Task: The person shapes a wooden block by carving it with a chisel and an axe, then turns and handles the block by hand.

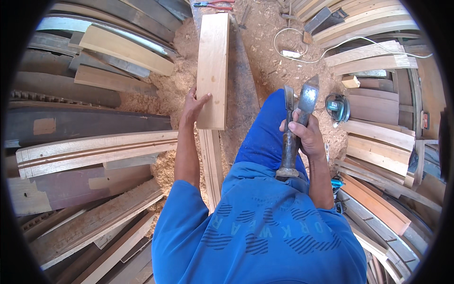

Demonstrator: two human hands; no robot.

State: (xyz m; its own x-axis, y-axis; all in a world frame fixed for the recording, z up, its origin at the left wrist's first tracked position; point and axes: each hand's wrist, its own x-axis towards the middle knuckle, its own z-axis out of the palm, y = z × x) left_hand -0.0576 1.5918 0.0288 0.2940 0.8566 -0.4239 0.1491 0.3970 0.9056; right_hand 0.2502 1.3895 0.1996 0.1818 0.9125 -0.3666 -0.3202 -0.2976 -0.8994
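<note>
Upper centre, the left hand (194,105) clasps the pale board (213,66), seemingly steadying it, while right of centre the right hand (306,136) holds two chisel-like tools (308,97) blade-up.

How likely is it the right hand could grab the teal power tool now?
Probably not as things stand: the right hand holds a chisel and a broader-bladed tool, though the way to the teal power tool looks free.

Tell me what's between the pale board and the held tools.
In the head view, from board to tools: worn brown surface, shaving-strewn floor, then blue-trousered leg.
</note>
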